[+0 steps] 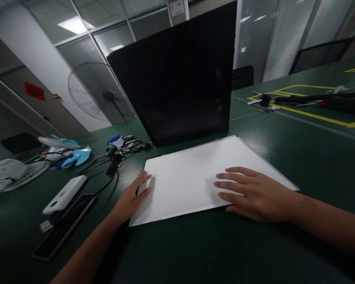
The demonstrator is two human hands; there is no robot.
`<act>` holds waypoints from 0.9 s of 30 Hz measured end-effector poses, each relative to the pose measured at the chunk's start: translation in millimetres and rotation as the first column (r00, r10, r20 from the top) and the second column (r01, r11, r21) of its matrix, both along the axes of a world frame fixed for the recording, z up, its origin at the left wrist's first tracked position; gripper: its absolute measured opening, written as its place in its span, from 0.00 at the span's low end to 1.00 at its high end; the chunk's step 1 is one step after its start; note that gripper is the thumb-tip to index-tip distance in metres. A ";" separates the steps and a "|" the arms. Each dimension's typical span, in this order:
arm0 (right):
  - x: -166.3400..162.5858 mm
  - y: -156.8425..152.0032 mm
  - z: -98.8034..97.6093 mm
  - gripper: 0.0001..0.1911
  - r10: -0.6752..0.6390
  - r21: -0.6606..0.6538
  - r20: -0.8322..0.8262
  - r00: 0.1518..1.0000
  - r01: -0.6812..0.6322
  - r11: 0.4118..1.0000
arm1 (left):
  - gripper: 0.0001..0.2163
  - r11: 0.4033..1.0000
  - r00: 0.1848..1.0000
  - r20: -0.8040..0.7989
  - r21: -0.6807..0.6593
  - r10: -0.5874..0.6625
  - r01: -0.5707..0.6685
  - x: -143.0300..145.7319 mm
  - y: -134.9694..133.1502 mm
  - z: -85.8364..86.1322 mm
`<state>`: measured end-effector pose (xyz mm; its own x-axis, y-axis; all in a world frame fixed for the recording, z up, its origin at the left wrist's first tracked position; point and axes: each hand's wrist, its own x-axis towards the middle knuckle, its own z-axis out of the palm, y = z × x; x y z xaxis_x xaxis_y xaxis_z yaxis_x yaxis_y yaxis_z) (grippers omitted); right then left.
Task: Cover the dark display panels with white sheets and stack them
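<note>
A large white sheet (186,177) lies on the dark green table, with a thin dark edge showing beneath it and a greyish strip along its right side. At its left edge rests my left hand (133,199), thumb and fingers spread on the white surface. My right hand (251,193) is stretched flat, palm down, over the right front part of the sheet, its fingers apart. Whether those fingertips press on the sheet or hover just above it, I cannot tell. Neither hand is wrapped round anything.
Behind the sheet stands a tall black panel (177,79). Left lie a phone (65,227), a white power bank (65,194), tangled cables (115,157) and fan parts (77,157). Yellow tape (313,114) and a black rod-like device (307,98) are at right.
</note>
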<state>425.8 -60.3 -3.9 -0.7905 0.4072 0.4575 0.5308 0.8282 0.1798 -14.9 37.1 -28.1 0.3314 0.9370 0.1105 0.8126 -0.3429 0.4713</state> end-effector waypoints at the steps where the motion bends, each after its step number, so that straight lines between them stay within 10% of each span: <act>1: -1.2 -0.9 0.9 0.13 0.020 0.022 -0.011 1.000 -0.020 1.000 | 0.32 1.000 1.000 -0.003 -0.003 -0.001 0.001 -0.1 0.0 0.2; 10: -2.6 -2.0 3.4 0.12 0.079 -0.039 -0.067 0.995 -0.082 0.996 | 0.31 1.000 1.000 -0.001 -0.005 -0.004 0.004 1.8 -1.8 3.0; 17: 18.9 10.9 -3.2 0.50 -0.212 -0.414 0.018 0.977 0.201 0.888 | 0.31 1.000 1.000 0.010 0.017 -0.011 0.011 -1.9 1.6 -0.6; 27: 15.1 8.9 -0.6 0.33 -0.103 -0.076 0.040 0.994 0.106 0.991 | 0.29 1.000 1.000 0.005 0.014 -0.020 0.020 -1.3 1.4 -1.0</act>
